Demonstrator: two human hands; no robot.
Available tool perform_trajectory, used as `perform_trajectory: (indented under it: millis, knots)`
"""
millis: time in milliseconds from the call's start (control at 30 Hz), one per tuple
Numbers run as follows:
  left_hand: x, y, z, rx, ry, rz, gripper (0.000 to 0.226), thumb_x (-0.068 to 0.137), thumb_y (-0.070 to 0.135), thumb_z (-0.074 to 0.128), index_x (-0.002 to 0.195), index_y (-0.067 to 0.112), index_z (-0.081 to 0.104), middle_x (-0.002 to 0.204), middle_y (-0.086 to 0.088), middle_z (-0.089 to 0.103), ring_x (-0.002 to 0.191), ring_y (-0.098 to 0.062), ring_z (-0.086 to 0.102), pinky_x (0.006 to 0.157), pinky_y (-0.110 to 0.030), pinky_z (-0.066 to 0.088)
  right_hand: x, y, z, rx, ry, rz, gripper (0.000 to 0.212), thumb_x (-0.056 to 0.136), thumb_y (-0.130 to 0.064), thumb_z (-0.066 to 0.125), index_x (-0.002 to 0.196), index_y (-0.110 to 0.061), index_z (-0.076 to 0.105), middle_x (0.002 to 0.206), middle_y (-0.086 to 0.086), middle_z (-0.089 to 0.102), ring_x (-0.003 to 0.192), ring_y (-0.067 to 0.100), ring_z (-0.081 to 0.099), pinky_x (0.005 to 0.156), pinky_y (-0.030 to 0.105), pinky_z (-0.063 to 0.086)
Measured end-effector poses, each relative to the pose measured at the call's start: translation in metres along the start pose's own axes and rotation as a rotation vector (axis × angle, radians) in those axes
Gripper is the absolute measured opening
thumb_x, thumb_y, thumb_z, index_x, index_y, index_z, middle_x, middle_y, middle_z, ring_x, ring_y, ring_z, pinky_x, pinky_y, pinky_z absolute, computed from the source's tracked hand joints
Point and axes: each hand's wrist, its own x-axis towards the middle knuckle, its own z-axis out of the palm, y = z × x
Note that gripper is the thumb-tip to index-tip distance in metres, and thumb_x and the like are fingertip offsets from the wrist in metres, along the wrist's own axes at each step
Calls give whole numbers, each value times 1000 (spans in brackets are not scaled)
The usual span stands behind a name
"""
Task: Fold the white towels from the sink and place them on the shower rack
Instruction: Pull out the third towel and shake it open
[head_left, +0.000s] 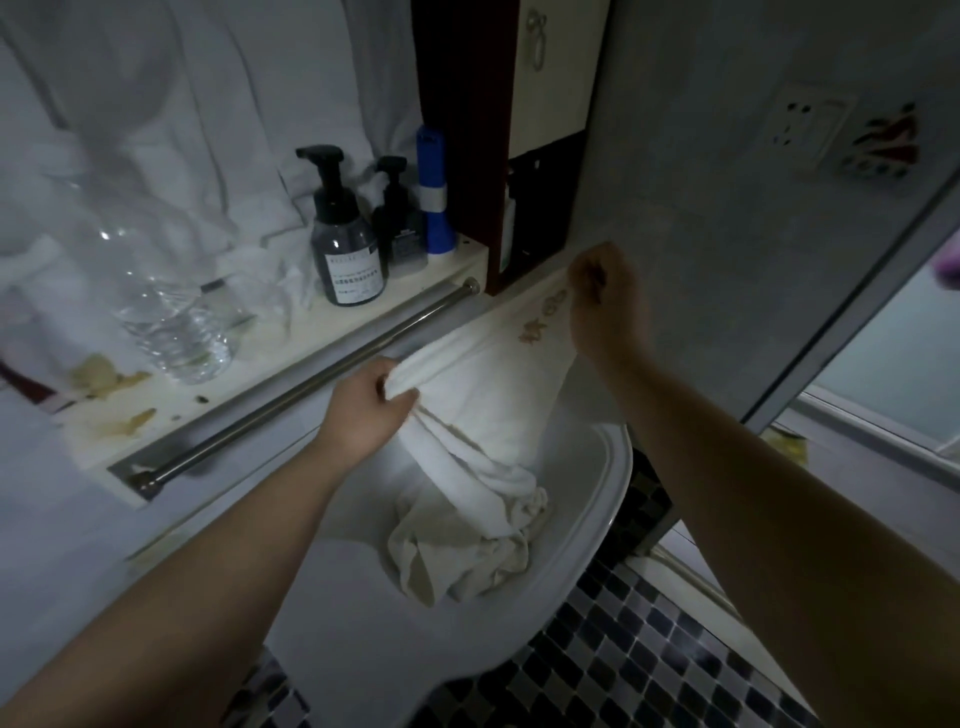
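Your left hand (371, 405) and right hand (605, 291) each pinch the top edge of one white towel (483, 384), stretched up-right; its lower end trails onto the crumpled towels (467, 551) in the sink (587, 540) basin.

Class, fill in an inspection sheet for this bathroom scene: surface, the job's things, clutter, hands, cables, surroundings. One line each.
Surface: white sink with a stained shelf above it and a metal bar along the shelf's front.
Job's things: white towel stretched between both hands, lower end bunched in the sink; a second crumpled towel in the basin.
Clutter: clear plastic bottle, dark pump bottle, blue bottle.
Hands: left hand and right hand each pinch a towel edge.
Cables: nothing seen.
Surroundings: wall socket, checked floor tiles, dim light.
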Motion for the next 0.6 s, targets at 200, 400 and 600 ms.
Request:
perform_trajectory:
  millis: [200, 400, 600]
  knots:
    - [-3, -15, 2, 31, 124, -182, 12, 84, 12, 62, 85, 24, 67, 79, 11, 66, 74, -6, 61, 66, -18, 43, 0, -3, -8, 26, 131, 48, 38, 89, -4, 48, 72, -38, 49, 69, -15, 54, 64, -12, 51, 51, 7, 37]
    - [-5, -13, 7, -320, 125, -276, 13, 81, 32, 54, 84, 24, 63, 82, 4, 68, 81, -20, 65, 70, -30, 51, -3, 5, -9, -28, 43, 146, 38, 84, 1, 36, 85, -29, 59, 74, -15, 57, 62, -13, 53, 47, 7, 35]
    - [10, 25, -7, -543, 46, -268, 42, 89, 61, 56, 87, 24, 75, 83, 13, 77, 75, -5, 74, 59, -20, 55, -9, 14, -11, -22, 0, 253, 40, 85, 1, 38, 88, -29, 64, 78, -13, 59, 58, -19, 54, 41, 3, 34]
